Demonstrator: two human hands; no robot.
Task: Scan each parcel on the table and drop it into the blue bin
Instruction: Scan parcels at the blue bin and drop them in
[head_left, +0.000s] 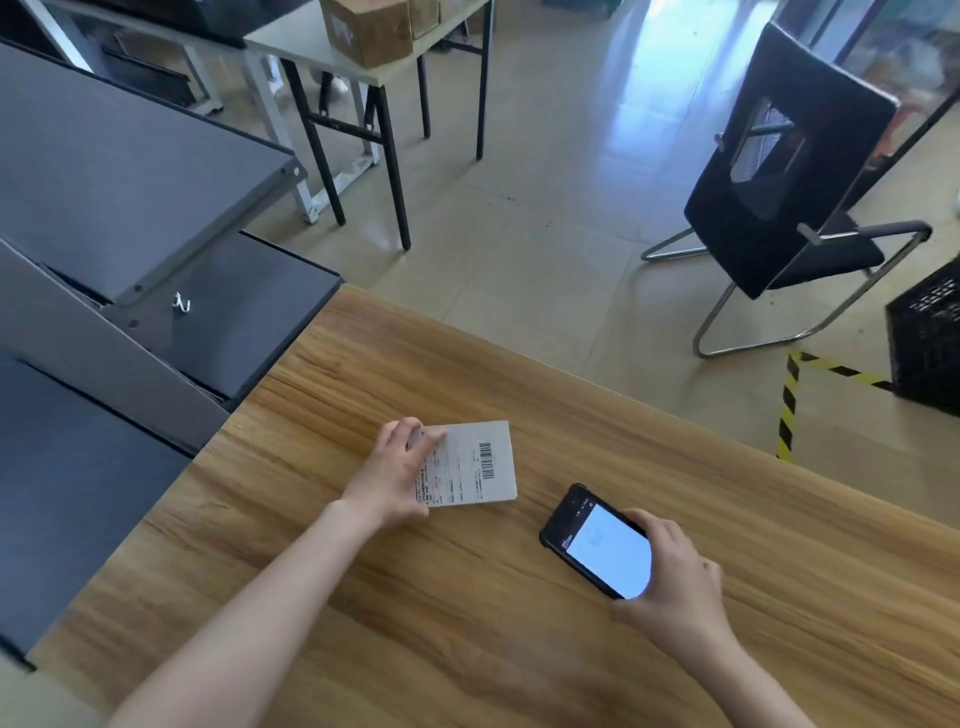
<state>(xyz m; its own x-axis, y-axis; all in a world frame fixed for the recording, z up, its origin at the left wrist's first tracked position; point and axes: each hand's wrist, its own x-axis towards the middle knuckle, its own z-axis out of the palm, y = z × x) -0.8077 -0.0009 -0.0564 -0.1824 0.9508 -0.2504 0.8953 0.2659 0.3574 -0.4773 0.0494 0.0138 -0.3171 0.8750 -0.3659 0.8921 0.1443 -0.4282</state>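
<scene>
Parcel and phone scanner out on the wooden table (363, 597)

Left hand (395, 475) grips the flat white parcel (480, 460) by its edge; right hand (675, 577) fingers curl round the phone (597, 545), screen lit.

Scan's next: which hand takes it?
Right. The right hand holds the phone, screen lit, beside the parcel. The left hand holds the parcel on the table, barcode up and uncovered.
</scene>
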